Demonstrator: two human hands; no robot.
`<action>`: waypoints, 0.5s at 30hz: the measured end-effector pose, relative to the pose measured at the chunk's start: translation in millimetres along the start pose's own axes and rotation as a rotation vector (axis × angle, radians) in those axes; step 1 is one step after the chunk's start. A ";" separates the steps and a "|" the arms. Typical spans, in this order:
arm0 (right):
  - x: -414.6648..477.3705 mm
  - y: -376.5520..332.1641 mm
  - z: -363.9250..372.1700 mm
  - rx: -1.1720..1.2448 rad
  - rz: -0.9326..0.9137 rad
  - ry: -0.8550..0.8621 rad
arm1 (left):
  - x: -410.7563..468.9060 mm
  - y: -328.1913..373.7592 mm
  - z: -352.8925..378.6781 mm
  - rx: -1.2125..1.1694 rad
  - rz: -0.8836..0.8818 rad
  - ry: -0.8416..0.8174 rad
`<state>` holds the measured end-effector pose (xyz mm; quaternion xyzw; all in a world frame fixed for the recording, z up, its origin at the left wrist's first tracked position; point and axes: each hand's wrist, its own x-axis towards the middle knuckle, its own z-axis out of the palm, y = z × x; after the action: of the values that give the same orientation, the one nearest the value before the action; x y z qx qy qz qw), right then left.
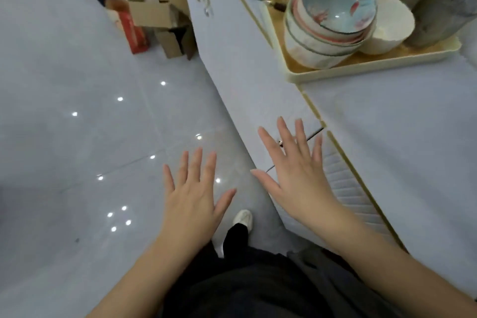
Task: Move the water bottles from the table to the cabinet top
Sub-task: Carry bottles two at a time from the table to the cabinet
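Note:
No water bottle and no table show in the head view. My left hand (192,196) is spread flat, palm down, over the shiny floor and holds nothing. My right hand (296,175) is also spread with fingers apart, a ring on one finger, hovering in front of the white cabinet's doors. It holds nothing. The white cabinet top (400,137) with a gold edge runs along the right side.
A cream tray (361,70) on the cabinet top carries stacked patterned bowls (327,20), a white bowl (392,26) and blurred tall containers behind. Open cardboard boxes (154,5) and a red box (131,28) sit on the floor by the cabinet. My foot (242,218) is below.

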<state>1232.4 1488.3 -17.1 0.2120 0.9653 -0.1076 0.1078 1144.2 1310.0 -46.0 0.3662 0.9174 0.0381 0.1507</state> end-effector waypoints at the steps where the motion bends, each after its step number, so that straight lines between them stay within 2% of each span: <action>1: 6.3 -10.8 3.0 -0.017 -0.042 -0.025 | -6.5 -8.9 2.8 -0.009 -0.053 -0.008; 15: 54.7 -219.4 59.6 -0.279 -0.490 -0.307 | -110.2 -163.7 19.8 -0.204 -0.629 -0.067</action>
<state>1098.7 1299.7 -52.3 -0.0625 0.9656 -0.0276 0.2511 1117.7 1114.6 -66.9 0.0493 0.9716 0.0691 0.2210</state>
